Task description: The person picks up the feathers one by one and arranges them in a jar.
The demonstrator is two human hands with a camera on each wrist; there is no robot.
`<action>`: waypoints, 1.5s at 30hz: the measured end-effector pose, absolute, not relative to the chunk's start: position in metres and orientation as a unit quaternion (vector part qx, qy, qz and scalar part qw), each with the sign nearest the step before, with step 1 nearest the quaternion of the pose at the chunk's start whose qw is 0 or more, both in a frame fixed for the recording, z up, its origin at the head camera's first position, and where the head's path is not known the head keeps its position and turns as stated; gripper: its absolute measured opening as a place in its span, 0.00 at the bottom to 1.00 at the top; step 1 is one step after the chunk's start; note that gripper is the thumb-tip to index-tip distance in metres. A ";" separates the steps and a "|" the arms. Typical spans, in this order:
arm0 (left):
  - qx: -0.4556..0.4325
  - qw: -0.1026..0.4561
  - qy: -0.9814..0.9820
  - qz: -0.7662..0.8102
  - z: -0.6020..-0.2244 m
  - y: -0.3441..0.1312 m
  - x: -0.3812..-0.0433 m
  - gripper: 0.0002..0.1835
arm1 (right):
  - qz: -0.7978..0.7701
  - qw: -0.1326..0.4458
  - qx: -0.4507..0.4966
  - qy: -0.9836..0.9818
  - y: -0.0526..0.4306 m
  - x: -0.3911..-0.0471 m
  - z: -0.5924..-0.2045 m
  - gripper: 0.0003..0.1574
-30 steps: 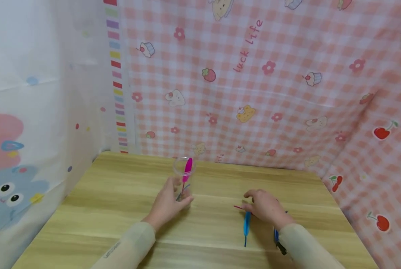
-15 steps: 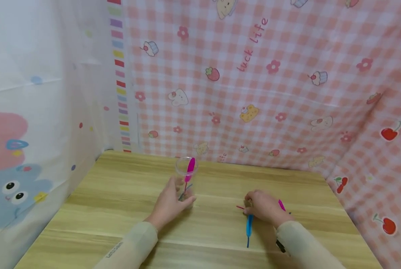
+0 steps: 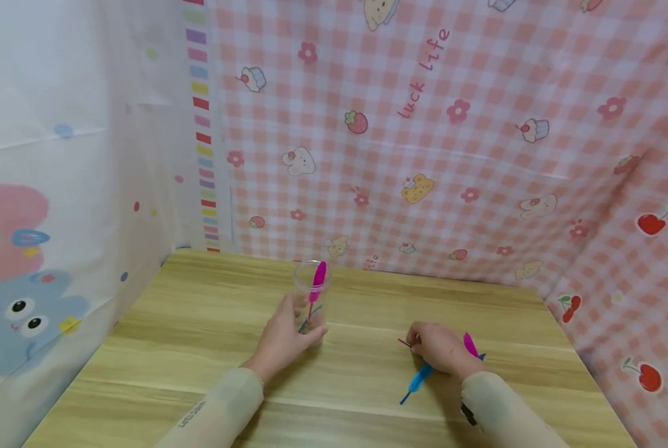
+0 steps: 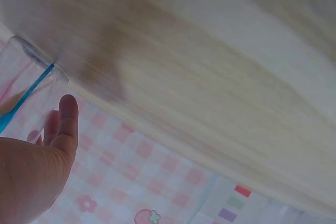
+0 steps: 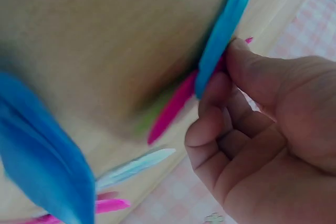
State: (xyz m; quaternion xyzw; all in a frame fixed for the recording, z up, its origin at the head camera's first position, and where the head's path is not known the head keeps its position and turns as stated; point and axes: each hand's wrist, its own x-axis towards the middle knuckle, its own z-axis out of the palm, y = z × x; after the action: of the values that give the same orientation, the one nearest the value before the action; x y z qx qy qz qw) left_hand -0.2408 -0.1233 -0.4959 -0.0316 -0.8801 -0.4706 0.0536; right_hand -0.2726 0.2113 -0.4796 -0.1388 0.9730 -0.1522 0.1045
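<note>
My left hand point(image 3: 286, 339) holds a clear plastic cup point(image 3: 324, 306) from its near side. Inside the cup stand a magenta feather point(image 3: 318, 280) and a thin blue stem point(image 4: 30, 90). Over the table at right, my right hand point(image 3: 439, 348) pinches a magenta feather point(image 5: 173, 108) between thumb and index finger; its reddish stem point(image 3: 403, 342) points left. A bright blue feather point(image 5: 223, 30) crosses it right at the fingertips, and in the head view it slants out below the hand. Behind them in the right wrist view shows a blurred green feather point(image 5: 155, 114).
More feathers lie by my right wrist: a magenta one point(image 3: 470, 344), a pale blue one point(image 5: 135, 168) and a broad blue one point(image 5: 42, 150) close to the wrist camera. The wooden table point(image 3: 211, 298) ends at a pink checked cloth point(image 3: 390, 155) behind and at the right.
My right fingers have closed in on the feathers, and the blue feather has swung from nearly upright to slanting down-left. The left hand stays at the cup; the head view shifted slightly.
</note>
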 end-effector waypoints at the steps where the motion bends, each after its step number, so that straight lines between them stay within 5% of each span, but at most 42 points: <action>1: -0.032 0.055 -0.880 -0.470 -0.496 -0.123 -0.241 0.40 | -0.148 0.109 -0.138 0.973 0.210 -0.272 -0.479 0.07; 8: -0.032 0.056 -0.879 -0.472 -0.496 -0.123 -0.240 0.40 | -0.165 0.136 -0.134 0.968 0.205 -0.271 -0.481 0.05; 16: -0.029 0.060 -0.878 -0.474 -0.494 -0.122 -0.241 0.39 | -0.234 0.069 -0.154 0.958 0.204 -0.271 -0.457 0.08; 26: -0.021 0.058 -0.881 -0.470 -0.494 -0.122 -0.238 0.40 | -0.454 0.008 -0.159 0.877 0.187 -0.268 -0.432 0.27; 32: -0.018 0.051 -0.881 -0.471 -0.494 -0.122 -0.235 0.41 | -0.490 -0.053 -0.148 0.858 0.171 -0.267 -0.424 0.18; 36: -0.026 0.051 -0.879 -0.473 -0.496 -0.123 -0.234 0.42 | -0.492 -0.083 -0.142 0.855 0.159 -0.267 -0.407 0.25; 45: -0.033 0.051 -0.879 -0.473 -0.497 -0.125 -0.235 0.41 | -0.527 -0.023 -0.180 0.830 0.130 -0.271 -0.372 0.37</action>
State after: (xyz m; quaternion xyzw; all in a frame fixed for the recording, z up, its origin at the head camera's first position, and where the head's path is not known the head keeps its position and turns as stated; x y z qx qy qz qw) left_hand -0.2346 -0.1251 -0.4969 -0.0333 -0.8790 -0.4729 0.0510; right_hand -0.2711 0.1299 -0.3719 -0.1801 0.8304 -0.5268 -0.0227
